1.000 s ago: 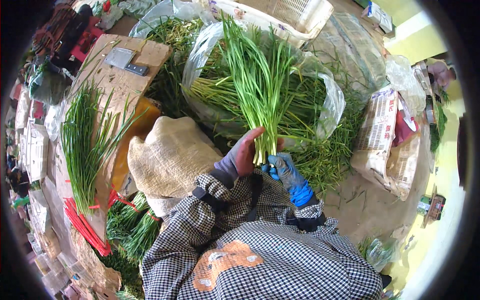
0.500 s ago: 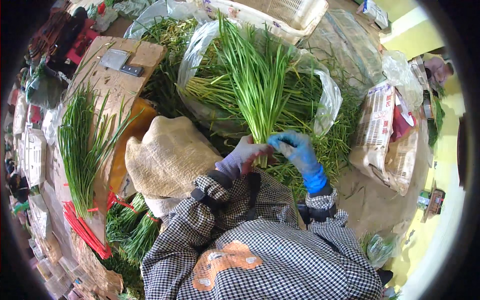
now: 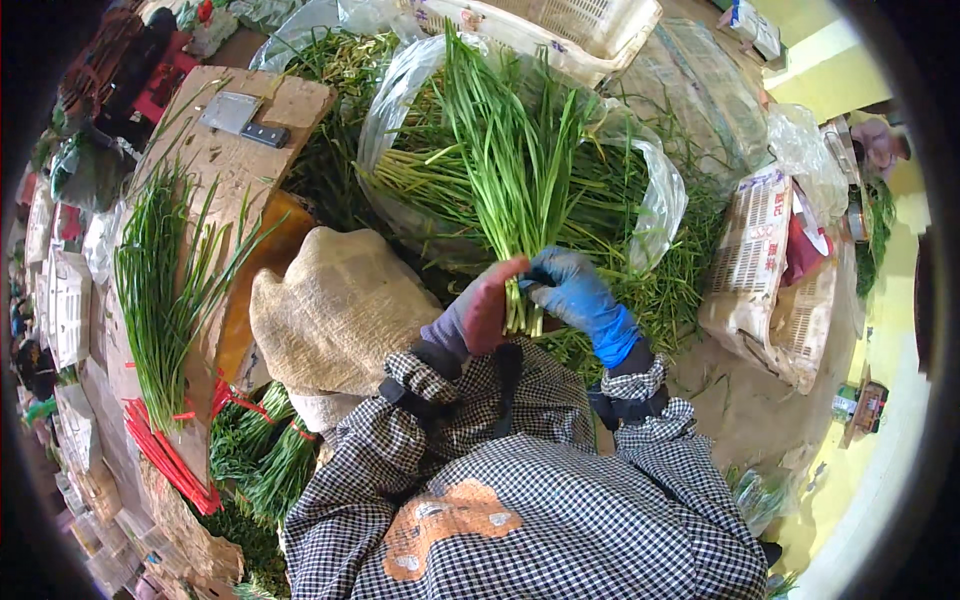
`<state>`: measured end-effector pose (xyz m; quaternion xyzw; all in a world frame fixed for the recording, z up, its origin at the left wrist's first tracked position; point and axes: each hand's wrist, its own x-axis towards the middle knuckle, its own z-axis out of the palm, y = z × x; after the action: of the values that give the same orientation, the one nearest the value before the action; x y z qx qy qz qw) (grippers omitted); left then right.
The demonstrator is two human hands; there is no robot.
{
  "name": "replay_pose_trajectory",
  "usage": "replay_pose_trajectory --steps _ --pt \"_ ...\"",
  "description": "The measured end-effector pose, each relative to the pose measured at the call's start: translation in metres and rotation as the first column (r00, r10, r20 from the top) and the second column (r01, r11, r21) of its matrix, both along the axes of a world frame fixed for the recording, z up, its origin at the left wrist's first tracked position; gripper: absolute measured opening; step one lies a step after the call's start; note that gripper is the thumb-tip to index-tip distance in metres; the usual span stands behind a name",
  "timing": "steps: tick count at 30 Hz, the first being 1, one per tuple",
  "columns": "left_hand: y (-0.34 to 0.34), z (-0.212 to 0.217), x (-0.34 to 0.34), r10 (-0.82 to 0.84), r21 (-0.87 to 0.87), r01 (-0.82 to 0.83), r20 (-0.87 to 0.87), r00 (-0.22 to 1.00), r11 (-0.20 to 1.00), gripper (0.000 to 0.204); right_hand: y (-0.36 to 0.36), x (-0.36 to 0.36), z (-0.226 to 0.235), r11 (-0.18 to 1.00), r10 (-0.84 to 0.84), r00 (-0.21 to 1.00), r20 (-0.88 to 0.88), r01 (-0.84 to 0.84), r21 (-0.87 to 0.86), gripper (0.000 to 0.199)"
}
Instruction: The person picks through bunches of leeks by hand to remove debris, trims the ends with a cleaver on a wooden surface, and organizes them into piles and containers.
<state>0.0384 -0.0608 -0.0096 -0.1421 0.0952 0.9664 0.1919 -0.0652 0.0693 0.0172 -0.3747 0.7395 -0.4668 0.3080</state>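
Note:
A bunch of green chives point(image 3: 515, 180) stands upright before me, leaves fanned upward and pale stem ends down. My left hand point(image 3: 482, 308), in a grey and dark red glove, is closed around the stems near their base. From the right, my right hand point(image 3: 575, 285), in a blue glove, pinches at the same stems, fingers curled; its fingertips are partly hidden. Beneath the bunch lies a heap of loose chives point(image 3: 430, 180) in an open clear plastic bag point(image 3: 663, 195).
At the left, a wooden board point(image 3: 215, 150) carries a cleaver point(image 3: 243, 118) and another chive bunch point(image 3: 150, 290). Red ties point(image 3: 165, 455) hang by tied bunches point(image 3: 285, 470). A tan sack point(image 3: 340, 310) covers my left side. White crates stand right point(image 3: 745, 270) and at the back point(image 3: 590, 45).
My left hand has turned so its dark red palm side shows more. My right hand has shifted slightly left and up, its fingers curling in at the stems. The bunch stays nearly in place.

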Motion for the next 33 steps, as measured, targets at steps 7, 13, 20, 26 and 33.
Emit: replay_pose_trajectory --steps 7,13,20,26,33 --pt "0.004 -0.018 -0.005 0.095 -0.102 -0.106 -0.106 0.99 0.989 0.061 -0.004 0.009 0.014 0.947 -0.247 0.884 0.397 0.307 -0.095 0.012" --pt "-0.001 -0.009 0.0 0.097 -0.258 -0.126 -0.121 0.988 0.958 0.06 -0.013 0.015 0.014 0.99 -0.078 0.966 0.247 0.103 -0.093 0.008" --pt "-0.001 -0.01 -0.005 0.055 -0.147 -0.056 -0.008 0.998 0.988 0.047 -0.017 -0.012 0.035 0.914 -0.246 0.93 0.272 0.316 -0.253 0.005" --pt "-0.001 -0.004 -0.006 0.03 -0.145 -0.025 0.031 0.999 0.989 0.049 0.027 -0.048 0.085 0.718 -0.579 0.793 0.191 0.607 -0.341 0.01" --pt "0.002 -0.015 -0.004 0.083 -0.163 -0.077 0.035 0.996 0.984 0.035 0.135 -0.059 0.099 0.618 -0.786 0.615 -0.071 0.775 -0.134 0.012"
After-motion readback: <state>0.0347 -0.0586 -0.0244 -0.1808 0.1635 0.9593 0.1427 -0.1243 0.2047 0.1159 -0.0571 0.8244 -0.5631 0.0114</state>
